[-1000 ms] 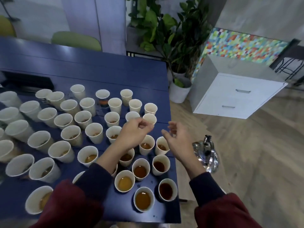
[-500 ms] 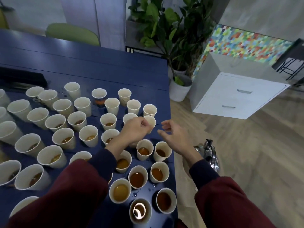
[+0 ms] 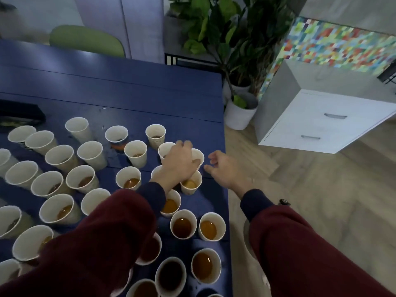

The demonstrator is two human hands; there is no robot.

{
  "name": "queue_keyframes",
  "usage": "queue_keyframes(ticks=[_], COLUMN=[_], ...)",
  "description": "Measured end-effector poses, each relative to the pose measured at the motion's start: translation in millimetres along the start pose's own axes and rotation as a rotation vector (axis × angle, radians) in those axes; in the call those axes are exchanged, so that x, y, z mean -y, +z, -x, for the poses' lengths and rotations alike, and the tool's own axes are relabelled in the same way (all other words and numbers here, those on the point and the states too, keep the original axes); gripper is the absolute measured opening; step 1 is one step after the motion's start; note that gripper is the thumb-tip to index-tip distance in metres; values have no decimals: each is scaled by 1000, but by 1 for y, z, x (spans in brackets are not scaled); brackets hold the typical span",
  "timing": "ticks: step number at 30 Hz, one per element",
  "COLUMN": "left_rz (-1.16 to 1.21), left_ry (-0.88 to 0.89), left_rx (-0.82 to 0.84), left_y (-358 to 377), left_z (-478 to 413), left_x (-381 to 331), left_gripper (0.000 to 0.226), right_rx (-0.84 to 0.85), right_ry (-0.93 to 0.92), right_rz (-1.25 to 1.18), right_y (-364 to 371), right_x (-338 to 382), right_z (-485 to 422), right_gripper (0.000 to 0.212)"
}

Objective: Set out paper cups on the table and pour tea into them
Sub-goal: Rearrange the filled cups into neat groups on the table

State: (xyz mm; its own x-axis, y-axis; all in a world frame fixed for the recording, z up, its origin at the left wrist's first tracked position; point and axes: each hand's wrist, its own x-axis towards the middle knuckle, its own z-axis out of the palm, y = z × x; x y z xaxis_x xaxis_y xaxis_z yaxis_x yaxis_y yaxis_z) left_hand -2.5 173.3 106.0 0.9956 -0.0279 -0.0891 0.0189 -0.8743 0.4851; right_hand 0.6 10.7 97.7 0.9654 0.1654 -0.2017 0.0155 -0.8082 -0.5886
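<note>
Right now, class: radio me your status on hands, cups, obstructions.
Left hand curled over edge paper cup, grip unclear. Right hand empty, past table edge. Neighbouring cups crowd close.

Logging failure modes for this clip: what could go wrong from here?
1. The left sleeve hangs low over filled cups; pulling the arm back could tip them.
2. The cup under the left hand stands near the table edge; a nudge could send it off.
3. The cups are packed tightly, so one tipping may spill into its neighbours.
</note>
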Motion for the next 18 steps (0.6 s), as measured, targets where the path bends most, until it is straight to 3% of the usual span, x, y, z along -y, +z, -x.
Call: queue_keyframes(ticks=[7, 12, 18], left_rz=[-267, -360, -220], left_ry=[111, 105, 67], left_rx=[132, 163, 101], left_y=[33, 40, 31], left_z=[-40, -52, -60], left_x=[4, 6, 0], left_gripper=[85, 60, 56], right_rx=[55, 78, 92], right_ry=[59, 60, 29], right_rz=[-27, -56, -216], right_y=[20, 33, 39], right_x=[-23, -30, -40], right_z=[-35, -52, -66], right_gripper=[50, 43, 58])
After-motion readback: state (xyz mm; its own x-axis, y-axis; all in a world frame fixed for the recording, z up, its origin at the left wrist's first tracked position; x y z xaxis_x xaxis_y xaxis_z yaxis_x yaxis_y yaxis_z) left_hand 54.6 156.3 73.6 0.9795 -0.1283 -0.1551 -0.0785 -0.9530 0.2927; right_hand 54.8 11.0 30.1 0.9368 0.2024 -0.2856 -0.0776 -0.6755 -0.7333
